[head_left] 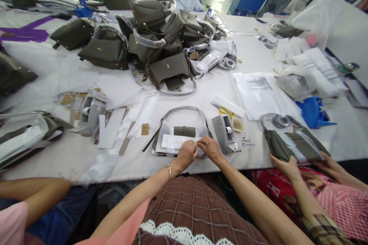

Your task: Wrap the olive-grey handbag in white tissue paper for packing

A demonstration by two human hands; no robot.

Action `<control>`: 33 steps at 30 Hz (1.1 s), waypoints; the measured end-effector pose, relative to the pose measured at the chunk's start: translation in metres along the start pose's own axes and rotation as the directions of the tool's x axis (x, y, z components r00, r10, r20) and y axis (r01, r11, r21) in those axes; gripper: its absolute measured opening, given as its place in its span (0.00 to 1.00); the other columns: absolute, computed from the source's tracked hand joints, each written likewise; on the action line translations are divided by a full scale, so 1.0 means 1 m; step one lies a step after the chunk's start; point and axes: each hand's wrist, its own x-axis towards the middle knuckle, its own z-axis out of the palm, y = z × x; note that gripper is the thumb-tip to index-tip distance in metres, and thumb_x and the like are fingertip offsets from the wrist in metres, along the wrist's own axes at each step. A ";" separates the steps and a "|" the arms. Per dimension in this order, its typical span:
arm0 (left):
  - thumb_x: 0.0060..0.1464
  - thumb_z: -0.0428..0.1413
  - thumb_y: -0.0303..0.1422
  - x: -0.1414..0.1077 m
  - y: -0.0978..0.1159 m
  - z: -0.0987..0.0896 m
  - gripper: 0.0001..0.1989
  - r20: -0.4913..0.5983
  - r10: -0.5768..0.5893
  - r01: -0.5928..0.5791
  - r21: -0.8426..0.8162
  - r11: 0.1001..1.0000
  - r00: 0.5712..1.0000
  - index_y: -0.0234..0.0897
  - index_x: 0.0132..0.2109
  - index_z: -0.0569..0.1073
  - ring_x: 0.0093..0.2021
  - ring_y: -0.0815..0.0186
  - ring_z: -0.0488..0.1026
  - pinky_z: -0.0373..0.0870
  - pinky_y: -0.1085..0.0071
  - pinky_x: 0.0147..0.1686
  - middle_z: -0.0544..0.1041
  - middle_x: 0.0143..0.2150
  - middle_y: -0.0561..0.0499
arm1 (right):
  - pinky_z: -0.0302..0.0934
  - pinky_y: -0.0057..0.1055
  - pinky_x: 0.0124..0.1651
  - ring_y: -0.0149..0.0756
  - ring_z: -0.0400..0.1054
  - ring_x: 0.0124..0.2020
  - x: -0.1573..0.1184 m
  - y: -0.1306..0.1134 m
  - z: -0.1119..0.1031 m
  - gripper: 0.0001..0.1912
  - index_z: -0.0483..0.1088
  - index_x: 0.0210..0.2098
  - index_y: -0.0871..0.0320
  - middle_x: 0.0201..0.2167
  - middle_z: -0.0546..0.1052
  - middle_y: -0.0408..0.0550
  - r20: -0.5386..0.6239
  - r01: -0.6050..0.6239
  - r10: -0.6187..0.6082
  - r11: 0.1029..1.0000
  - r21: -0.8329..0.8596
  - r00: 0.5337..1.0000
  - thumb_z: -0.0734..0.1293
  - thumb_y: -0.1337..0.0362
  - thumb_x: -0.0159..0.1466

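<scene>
In front of me an olive handbag (pixel 185 131) lies on the white table, its handle wrapped in clear film and looped away from me. White packing sheet (pixel 172 141) covers part of its near side. My left hand (pixel 187 154) is closed at the bag's near edge, its fingertips together. Touching the same edge just to the right, my right hand (pixel 209 148) has thumb and fingers pinched. Whatever lies between the fingers of either hand is too small to make out. A grey tape dispenser (pixel 223 134) stands right of the bag.
Yellow-handled scissors (pixel 224 111) lie beyond the dispenser. Olive bags are piled (pixel 169 65) at the back centre. A second tape dispenser (pixel 93 113) stands left among card strips. At right, a co-worker's hands hold another bag (pixel 299 145); another person's arm is at left.
</scene>
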 end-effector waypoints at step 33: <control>0.62 0.51 0.31 0.000 -0.003 -0.019 0.07 0.206 0.278 -0.293 0.044 0.955 0.938 0.33 0.43 0.71 0.42 0.59 0.72 0.68 0.62 0.43 0.74 0.40 0.45 | 0.65 0.38 0.52 0.42 0.71 0.50 0.037 -0.033 0.004 0.27 0.68 0.51 0.60 0.50 0.76 0.56 -0.304 -0.054 0.198 0.904 0.424 0.932 0.59 0.45 0.64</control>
